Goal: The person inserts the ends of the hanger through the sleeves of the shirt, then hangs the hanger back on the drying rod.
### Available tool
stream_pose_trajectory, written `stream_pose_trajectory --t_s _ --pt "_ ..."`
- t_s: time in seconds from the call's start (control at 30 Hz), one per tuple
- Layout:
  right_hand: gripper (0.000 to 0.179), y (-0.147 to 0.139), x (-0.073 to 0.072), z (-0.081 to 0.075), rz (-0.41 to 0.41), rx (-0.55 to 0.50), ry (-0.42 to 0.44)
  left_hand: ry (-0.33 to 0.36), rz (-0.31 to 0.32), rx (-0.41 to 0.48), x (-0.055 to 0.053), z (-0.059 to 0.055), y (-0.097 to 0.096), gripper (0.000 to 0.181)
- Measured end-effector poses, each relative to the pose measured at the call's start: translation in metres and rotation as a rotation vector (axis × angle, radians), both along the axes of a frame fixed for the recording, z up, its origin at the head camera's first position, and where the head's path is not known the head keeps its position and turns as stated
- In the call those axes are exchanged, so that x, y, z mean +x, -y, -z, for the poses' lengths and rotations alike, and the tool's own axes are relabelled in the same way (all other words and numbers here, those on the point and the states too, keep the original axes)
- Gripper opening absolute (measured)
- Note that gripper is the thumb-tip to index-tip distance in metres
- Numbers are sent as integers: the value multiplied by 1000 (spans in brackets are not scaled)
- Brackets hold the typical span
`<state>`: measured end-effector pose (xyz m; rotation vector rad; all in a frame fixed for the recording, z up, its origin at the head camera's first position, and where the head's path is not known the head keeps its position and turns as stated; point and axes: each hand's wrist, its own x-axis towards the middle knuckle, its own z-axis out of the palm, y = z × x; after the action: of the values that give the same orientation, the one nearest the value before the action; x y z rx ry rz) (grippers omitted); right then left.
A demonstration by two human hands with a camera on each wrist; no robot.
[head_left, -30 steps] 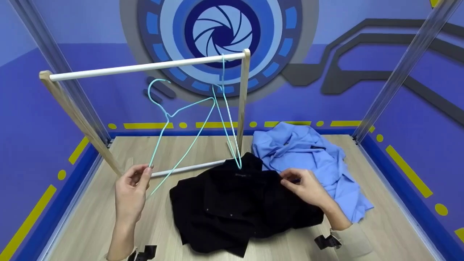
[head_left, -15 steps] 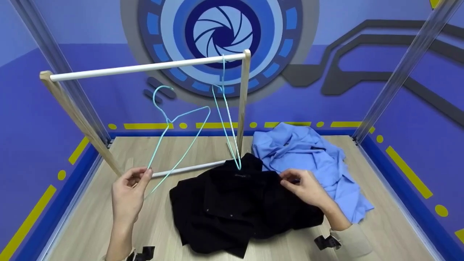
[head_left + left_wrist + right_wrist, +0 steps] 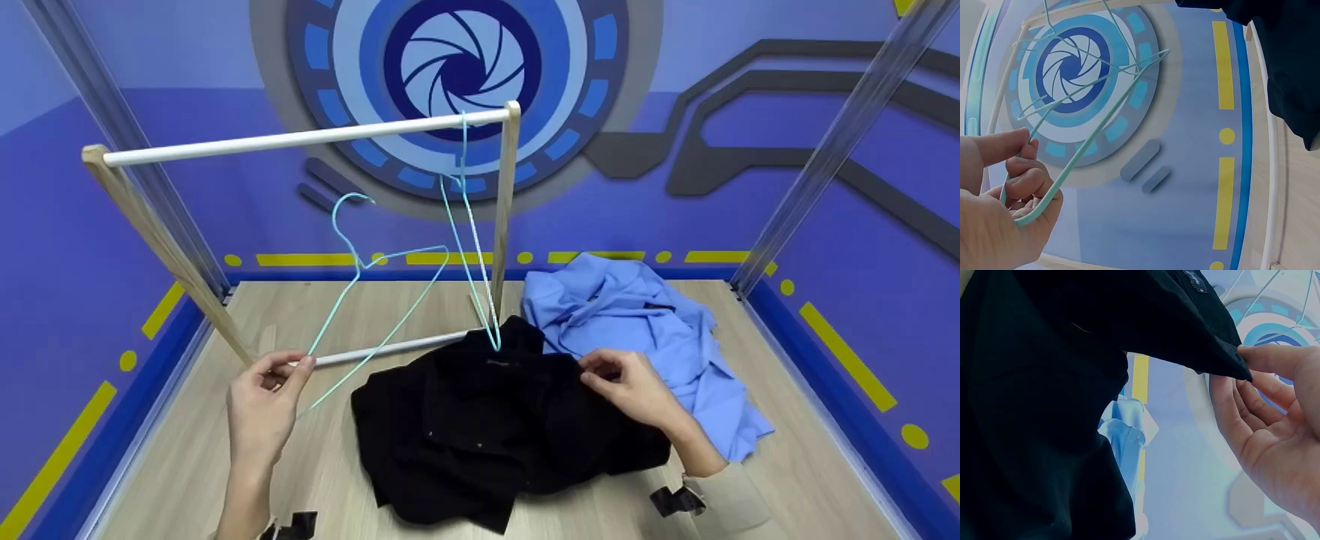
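My left hand (image 3: pixel 259 416) pinches a mint-green wire hanger (image 3: pixel 333 310) near one lower corner, left of the black shirt. The hanger's hook points up, in front of the rack. In the left wrist view, thumb and fingers close around the hanger's wire (image 3: pixel 1081 152). A black shirt (image 3: pixel 480 442) lies bunched on the table, its neck opening with a small label (image 3: pixel 1196 280) towards the rack. My right hand (image 3: pixel 634 386) pinches the shirt's neck edge at its right side, lifting a fold of cloth, as the right wrist view shows.
A rack with a white rail (image 3: pixel 300 140) and wooden posts stands at the back left. A second mint hanger (image 3: pixel 479 262) hangs at its right end, its lower corner overlapping the black shirt. A crumpled blue garment (image 3: pixel 637 315) lies back right. Blue walls enclose the table.
The held hanger has come down and swung slightly to the right at its hook, while my left hand has dropped a little and shifted left. My right hand and the black shirt have stayed put.
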<state>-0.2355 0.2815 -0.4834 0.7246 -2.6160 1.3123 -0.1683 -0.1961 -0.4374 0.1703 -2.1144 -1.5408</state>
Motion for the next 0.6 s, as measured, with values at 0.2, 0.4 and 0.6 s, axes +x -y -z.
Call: stream_pose_trajectory --t_s 0.2,0.4,0.6 --pt "9 0 0 0 2 -10 9 17 4 -49 1 1 3 15" --pt "8 -1 -1 2 -1 -4 -9 22 17 -99 3 3 5 15" --pt "8 -2 -2 3 15 4 -6 0 33 -116 5 4 7 12"
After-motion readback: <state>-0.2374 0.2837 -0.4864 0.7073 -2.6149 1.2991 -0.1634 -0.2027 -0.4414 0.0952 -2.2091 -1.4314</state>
